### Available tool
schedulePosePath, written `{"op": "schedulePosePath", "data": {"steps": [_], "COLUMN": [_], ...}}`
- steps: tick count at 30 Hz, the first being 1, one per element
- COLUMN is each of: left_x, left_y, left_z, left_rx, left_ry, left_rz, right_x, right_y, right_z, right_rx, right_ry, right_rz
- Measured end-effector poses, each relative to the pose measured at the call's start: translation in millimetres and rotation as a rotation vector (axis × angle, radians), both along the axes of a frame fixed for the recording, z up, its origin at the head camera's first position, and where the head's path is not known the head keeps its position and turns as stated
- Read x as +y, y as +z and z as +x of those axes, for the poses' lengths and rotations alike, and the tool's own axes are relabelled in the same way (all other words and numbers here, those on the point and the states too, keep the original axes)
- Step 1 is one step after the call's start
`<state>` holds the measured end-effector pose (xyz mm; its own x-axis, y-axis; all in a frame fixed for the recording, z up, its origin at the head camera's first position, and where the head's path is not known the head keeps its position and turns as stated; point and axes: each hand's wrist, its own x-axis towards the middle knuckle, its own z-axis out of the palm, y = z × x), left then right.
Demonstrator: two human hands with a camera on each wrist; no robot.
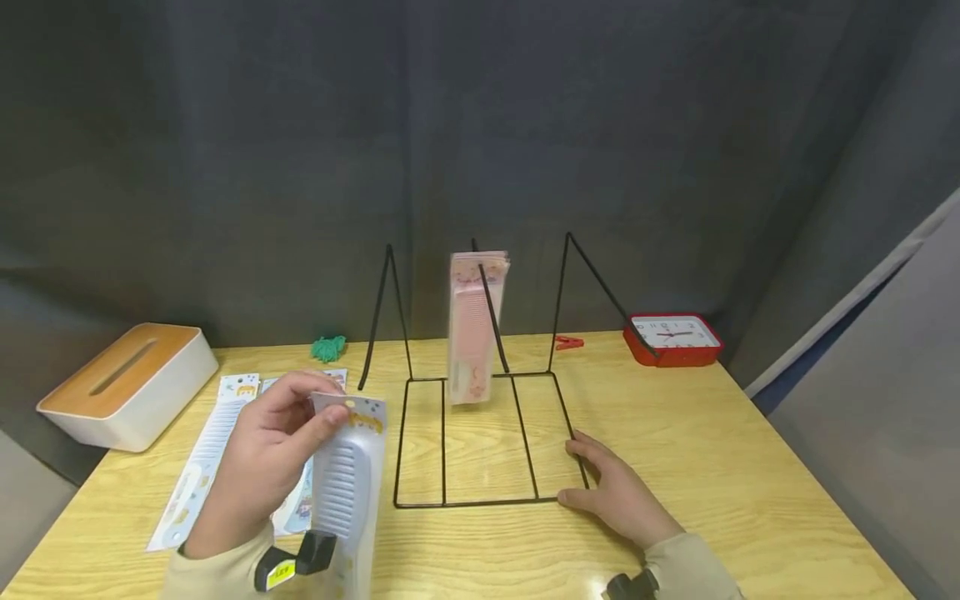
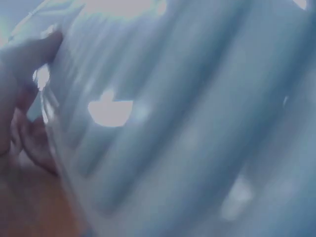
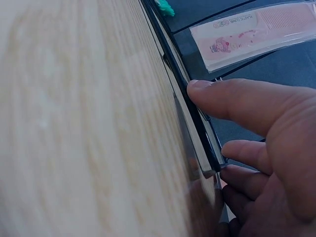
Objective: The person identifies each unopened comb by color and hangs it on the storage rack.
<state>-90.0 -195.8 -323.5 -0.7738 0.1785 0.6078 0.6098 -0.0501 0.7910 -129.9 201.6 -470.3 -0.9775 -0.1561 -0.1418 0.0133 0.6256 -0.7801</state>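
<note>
My left hand (image 1: pixel 273 446) pinches the top of a clear-packaged blue comb (image 1: pixel 341 487) between thumb and fingers. The pack hangs upright in front of the black wire display rack (image 1: pixel 495 504). Close up in the left wrist view, the comb's teeth (image 2: pixel 163 143) look large and blurred. At the rack's front right corner, my right hand (image 1: pixel 622 504) touches the wire with thumb and fingertips. The right wrist view shows the thumb (image 3: pixel 232 98) on the black bar. On the rack's middle hook hangs a pink packaged comb (image 1: pixel 471 333), seemingly with others behind it.
More packaged blue combs (image 1: pixel 206 458) lie on the table's left, partly behind my left hand. A white tissue box (image 1: pixel 142 392) with a wooden lid stands beyond them. Green string (image 1: pixel 328 348), a red clip (image 1: pixel 570 342) and a red clock (image 1: pixel 675 340) sit along the back.
</note>
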Motion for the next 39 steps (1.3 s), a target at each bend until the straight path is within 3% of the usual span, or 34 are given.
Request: {"op": "schedulePosePath", "data": {"steps": [4,8,18,23,30,39], "left_x": [13.1,23.2,28.7,30.7,36.5,38.2], "left_y": [6.2,10.4,7.8,5.6,9.4,20.5], "left_z": [2.3,1.0,-5.4,-13.0,-40.0,-97.3], "left_rx": [-0.023,-0.063,-0.082,-0.178,-0.311,-0.411], "left_ry": [0.074,0.150,0.168,0.183,0.268,0.322], "left_rz": [0.093,0.128,0.138,0.163,0.138,0.055], "right_x": [2.8,3.7,1.7,2.5,4.2,7.1], "right_y": [0.5,0.5,2.6,2.9,4.8,4.9], "right_z": [0.0,-0.1,1.7,1.4,0.7,1.7], "right_rx": [-0.001,0.009,0.030,0.048,0.046,0.037], "right_ry": [-0.006,-0.004,0.003,0.034,0.055,0.052], "right_rz": [0.008,0.003,0.020,0.056,0.076,0.084]}}
